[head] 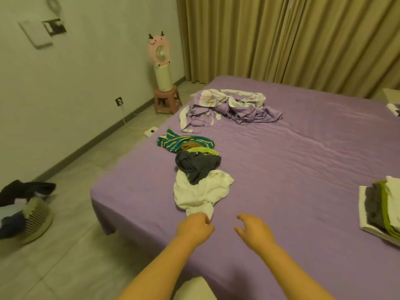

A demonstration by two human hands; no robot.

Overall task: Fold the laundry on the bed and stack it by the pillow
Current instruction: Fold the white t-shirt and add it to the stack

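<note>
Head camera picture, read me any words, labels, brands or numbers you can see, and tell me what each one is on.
No text can be read.
Dark picture on the wall: too blurred to tell whether it carries words.
White panel beside it: blank or blurred.
Pink fan: a cartoon face, no letters.
Laundry on the bed: no legible labels.

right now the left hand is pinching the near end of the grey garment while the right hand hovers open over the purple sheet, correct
Not quite: the head view shows the left hand pinching the near end of the white garment; the grey garment lies beyond it, untouched. The right hand does hover open over the purple sheet.
</note>
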